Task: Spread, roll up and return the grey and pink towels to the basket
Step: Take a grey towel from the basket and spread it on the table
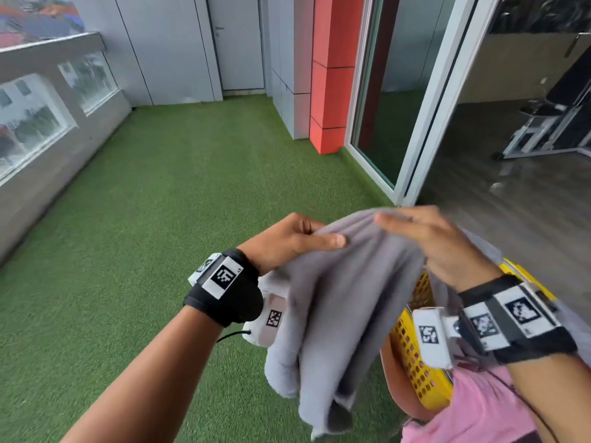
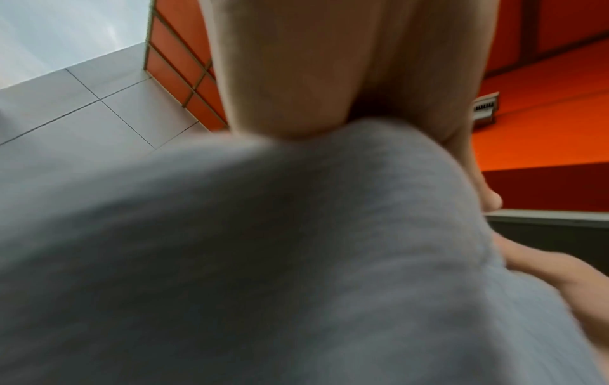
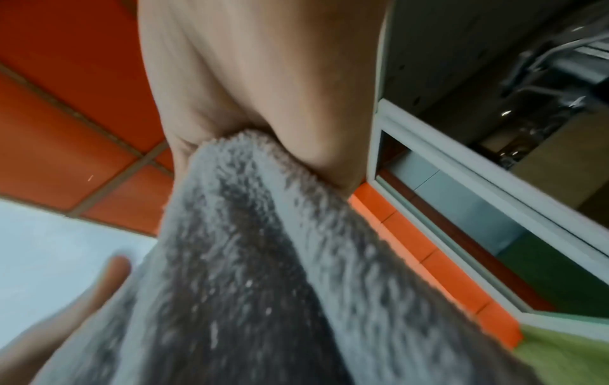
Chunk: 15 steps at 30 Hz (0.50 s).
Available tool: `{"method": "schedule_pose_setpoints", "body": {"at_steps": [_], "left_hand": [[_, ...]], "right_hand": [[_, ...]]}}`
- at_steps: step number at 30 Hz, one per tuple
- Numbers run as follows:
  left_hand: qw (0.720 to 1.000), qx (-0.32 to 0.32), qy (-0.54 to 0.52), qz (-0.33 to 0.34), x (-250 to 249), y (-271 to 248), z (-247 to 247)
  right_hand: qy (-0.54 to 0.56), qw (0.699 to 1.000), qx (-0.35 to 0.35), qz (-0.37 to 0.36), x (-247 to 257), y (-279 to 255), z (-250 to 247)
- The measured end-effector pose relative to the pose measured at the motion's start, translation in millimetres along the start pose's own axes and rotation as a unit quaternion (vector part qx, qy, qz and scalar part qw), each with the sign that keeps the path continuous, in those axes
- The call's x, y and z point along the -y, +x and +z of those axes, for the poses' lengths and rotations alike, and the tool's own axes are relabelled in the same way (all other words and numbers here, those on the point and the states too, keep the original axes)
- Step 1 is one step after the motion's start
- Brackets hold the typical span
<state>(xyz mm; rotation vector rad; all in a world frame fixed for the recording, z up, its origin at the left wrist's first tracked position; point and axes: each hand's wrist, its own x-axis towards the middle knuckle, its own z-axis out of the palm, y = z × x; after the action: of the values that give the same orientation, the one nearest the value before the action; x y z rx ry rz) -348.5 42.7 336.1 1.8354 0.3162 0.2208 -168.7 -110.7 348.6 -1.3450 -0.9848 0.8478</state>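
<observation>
A grey towel (image 1: 348,298) hangs bunched in the air above the green turf. My left hand (image 1: 287,241) pinches its upper edge, thumb laid over the cloth. My right hand (image 1: 428,238) grips the same upper edge a little to the right. In the left wrist view the grey towel (image 2: 263,260) fills the frame under my left hand (image 2: 296,78). The right wrist view shows the towel (image 3: 263,260) caught in the fold of my right hand (image 3: 263,91). A yellow perforated basket (image 1: 415,362) sits low right, behind the towel. Pink cloth (image 1: 479,407) shows below it; towel or clothing, I cannot tell.
Green artificial turf (image 1: 179,193) covers the balcony floor ahead and left. A grey parapet with windows (image 1: 48,129) runs along the left. A red column (image 1: 332,75) and a sliding glass door (image 1: 403,100) stand at right, with a dark room beyond.
</observation>
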Motion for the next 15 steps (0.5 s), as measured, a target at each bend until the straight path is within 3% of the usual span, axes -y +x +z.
{"method": "schedule_pose_setpoints", "body": {"at_steps": [2, 3, 8, 9, 11, 13, 15], "left_hand": [[1.000, 0.004, -0.002, -0.013, 6, -9, -7], [1.000, -0.006, -0.015, -0.005, 6, -11, -8], [0.996, -0.061, -0.045, 0.048, -17, 7, 2], [0.997, -0.054, -0.034, 0.045, -19, 10, 2], [1.000, -0.004, 0.001, 0.021, -17, 9, -2], [0.999, 0.043, 0.024, -0.015, -9, 1, -6], [0.999, 0.036, 0.007, -0.004, -1, -6, -9]], "right_hand": [[0.107, 0.991, -0.084, -0.004, 8, 3, -17], [0.116, 0.989, -0.091, -0.001, 6, 4, -16], [-0.045, 0.990, 0.111, 0.076, -11, -13, 36], [-0.054, 0.988, 0.124, 0.071, -8, -13, 39], [-0.035, 0.994, 0.096, 0.034, 1, -8, 30], [0.038, 0.999, 0.023, 0.001, 8, -2, 12], [0.113, 0.992, -0.042, -0.021, 5, 4, -3]]}}
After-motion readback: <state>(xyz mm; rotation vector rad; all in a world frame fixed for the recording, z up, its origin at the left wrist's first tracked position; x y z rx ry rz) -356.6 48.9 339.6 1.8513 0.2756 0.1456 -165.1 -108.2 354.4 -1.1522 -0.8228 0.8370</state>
